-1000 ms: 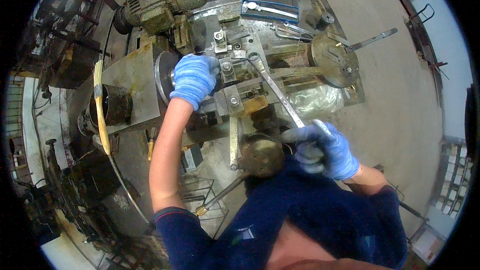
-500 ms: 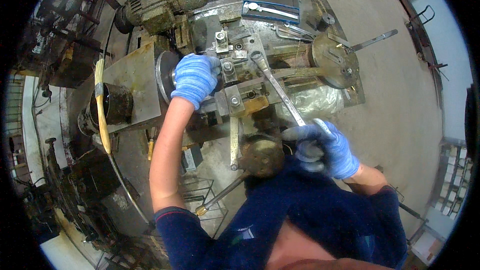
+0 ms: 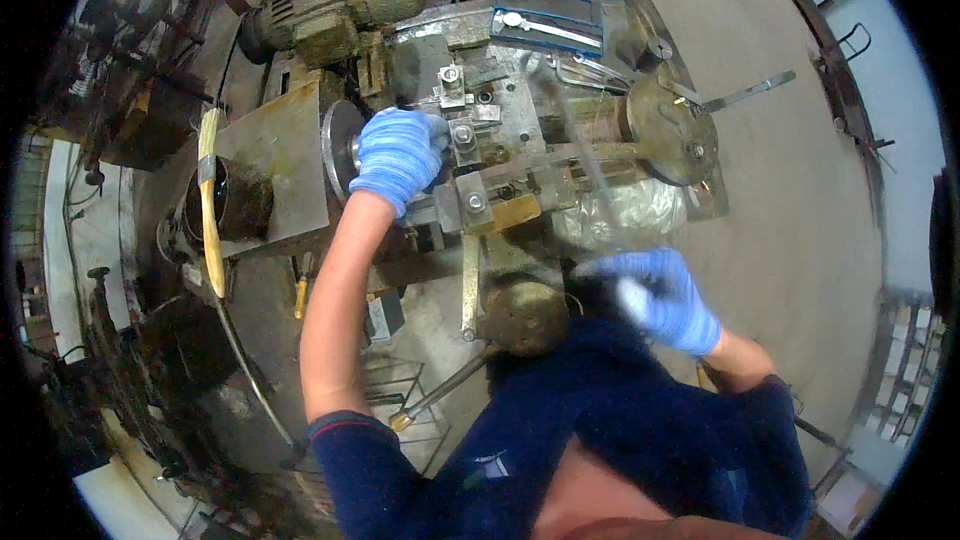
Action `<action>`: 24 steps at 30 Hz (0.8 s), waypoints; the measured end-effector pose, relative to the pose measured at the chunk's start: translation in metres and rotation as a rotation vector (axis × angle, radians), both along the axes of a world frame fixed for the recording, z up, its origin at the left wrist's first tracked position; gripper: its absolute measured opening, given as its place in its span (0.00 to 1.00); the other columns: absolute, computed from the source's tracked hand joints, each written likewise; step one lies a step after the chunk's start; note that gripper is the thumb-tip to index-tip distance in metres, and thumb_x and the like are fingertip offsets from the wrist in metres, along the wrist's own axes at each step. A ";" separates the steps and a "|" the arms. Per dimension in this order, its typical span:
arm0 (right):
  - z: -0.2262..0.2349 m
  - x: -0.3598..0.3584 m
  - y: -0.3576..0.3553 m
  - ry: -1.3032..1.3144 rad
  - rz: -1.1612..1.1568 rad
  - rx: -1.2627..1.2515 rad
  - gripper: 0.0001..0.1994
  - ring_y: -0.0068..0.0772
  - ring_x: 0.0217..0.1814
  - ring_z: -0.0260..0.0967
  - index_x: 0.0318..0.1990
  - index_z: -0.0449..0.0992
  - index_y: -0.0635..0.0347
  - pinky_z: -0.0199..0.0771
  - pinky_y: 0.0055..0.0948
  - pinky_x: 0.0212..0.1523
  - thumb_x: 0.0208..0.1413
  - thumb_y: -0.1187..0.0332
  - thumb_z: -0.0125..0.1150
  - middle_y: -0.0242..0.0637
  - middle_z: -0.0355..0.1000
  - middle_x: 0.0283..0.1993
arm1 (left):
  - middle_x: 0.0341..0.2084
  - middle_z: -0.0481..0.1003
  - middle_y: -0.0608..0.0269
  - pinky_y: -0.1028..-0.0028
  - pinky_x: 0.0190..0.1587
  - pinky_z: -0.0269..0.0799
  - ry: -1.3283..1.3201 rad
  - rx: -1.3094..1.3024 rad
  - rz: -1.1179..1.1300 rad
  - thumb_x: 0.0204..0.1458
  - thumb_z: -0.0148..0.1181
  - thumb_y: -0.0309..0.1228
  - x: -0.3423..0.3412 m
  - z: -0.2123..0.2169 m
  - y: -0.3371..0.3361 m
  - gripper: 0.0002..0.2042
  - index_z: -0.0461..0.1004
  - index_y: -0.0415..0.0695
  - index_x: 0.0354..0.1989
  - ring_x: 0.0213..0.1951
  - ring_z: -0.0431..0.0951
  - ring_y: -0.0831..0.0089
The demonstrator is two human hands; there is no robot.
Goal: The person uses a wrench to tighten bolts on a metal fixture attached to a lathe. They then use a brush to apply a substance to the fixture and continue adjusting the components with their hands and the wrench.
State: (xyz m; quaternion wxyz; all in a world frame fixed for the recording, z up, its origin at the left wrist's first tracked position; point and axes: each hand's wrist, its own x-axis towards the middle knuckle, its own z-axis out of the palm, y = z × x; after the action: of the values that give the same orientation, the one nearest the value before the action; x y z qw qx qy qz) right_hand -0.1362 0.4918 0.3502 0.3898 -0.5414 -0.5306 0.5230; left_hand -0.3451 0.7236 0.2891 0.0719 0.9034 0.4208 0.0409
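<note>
My left hand (image 3: 397, 158), in a blue knit glove, is closed at the spindle between the round metal disc (image 3: 342, 150) and the tool clamps. What its fingers grip is hidden. Just right of it a clamp block with a bolt (image 3: 463, 136) is fixed on the metal tool slide (image 3: 515, 110). My right hand (image 3: 660, 302), gloved alike, is closed around the lower end of a long wrench (image 3: 592, 175). Motion smears that wrench; its far end is over the slide's right side, apart from the clamp bolts.
Calipers in a blue-edged case (image 3: 548, 30) and several wrenches (image 3: 590, 72) lie at the back. A round handwheel (image 3: 672, 130) with a lever stands at right. At left a brush (image 3: 208, 205) rests across a dark pot (image 3: 245, 202). A motor (image 3: 340, 5) sits behind.
My right hand has swung the wrench, so its far end has moved away from me and slightly right. My left hand keeps its place at the spindle. The view has shifted slightly.
</note>
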 end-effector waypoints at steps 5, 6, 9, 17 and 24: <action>0.007 0.053 0.036 -0.897 0.171 0.311 0.21 0.43 0.17 0.64 0.23 0.78 0.57 0.62 0.35 0.21 0.46 0.46 0.58 0.42 0.65 0.15 | 0.26 0.76 0.53 0.62 0.45 0.66 0.040 -0.064 0.049 0.43 0.55 0.34 0.002 0.008 -0.004 0.08 0.78 0.52 0.31 0.33 0.75 0.57; 0.009 0.062 0.044 -1.015 0.165 0.407 0.23 0.44 0.16 0.62 0.17 0.77 0.55 0.59 0.37 0.18 0.46 0.44 0.56 0.42 0.62 0.13 | 0.28 0.76 0.55 0.62 0.47 0.65 0.082 -0.040 0.048 0.43 0.56 0.35 0.001 0.012 -0.006 0.09 0.77 0.52 0.33 0.34 0.75 0.58; 0.013 0.091 0.073 -1.399 0.338 0.513 0.32 0.44 0.16 0.61 0.08 0.68 0.56 0.56 0.40 0.18 0.49 0.38 0.45 0.43 0.59 0.11 | 0.34 0.76 0.61 0.62 0.56 0.57 0.183 0.082 0.050 0.44 0.57 0.35 -0.007 0.018 -0.008 0.13 0.75 0.53 0.40 0.40 0.74 0.62; 0.022 0.103 0.136 -1.673 0.455 0.589 0.23 0.45 0.23 0.65 0.13 0.73 0.57 0.66 0.39 0.25 0.43 0.46 0.56 0.45 0.65 0.19 | 0.36 0.73 0.64 0.64 0.59 0.55 -0.056 0.273 0.030 0.40 0.58 0.27 -0.034 0.041 -0.035 0.16 0.74 0.53 0.42 0.43 0.71 0.66; 0.018 0.116 0.166 -1.700 0.604 0.602 0.21 0.43 0.29 0.66 0.15 0.76 0.56 0.67 0.38 0.29 0.44 0.48 0.55 0.43 0.68 0.24 | 0.41 0.72 0.66 0.60 0.62 0.48 0.130 0.288 0.032 0.40 0.58 0.29 -0.015 0.024 -0.026 0.14 0.75 0.52 0.39 0.50 0.67 0.68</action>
State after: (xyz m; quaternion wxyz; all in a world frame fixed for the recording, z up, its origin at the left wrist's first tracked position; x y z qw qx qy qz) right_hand -0.0203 0.6574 0.3684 -0.1554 -0.4573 -0.8665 -0.1261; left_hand -0.3598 0.6978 0.3127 -0.0865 0.8983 0.4285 0.0431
